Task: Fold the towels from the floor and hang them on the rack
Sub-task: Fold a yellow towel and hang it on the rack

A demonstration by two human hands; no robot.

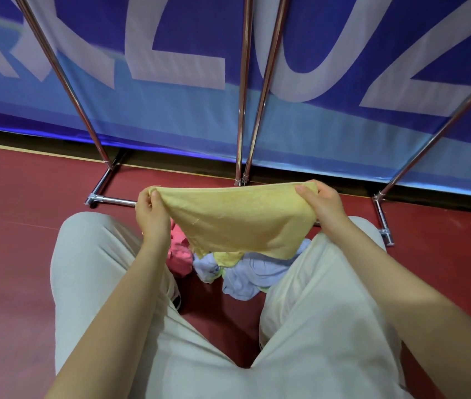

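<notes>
Left hand (151, 210) pinches one top corner of the yellow towel (237, 218); right hand (324, 201) pinches the other, top edge taut between them, the rest hanging over the pink towel (178, 251) and blue towels (253, 273) on the floor (21, 254). To fold cleanly: keep the edge level, bring corners together squarely, then carry it to the rack (244, 90) beyond.

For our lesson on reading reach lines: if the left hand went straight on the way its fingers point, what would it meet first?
Probably the shiny metal base bar of the rack, just beyond the left hand, which pinches a corner of the yellow terry towel. Depth is unclear; it might pass above the bar.
</notes>
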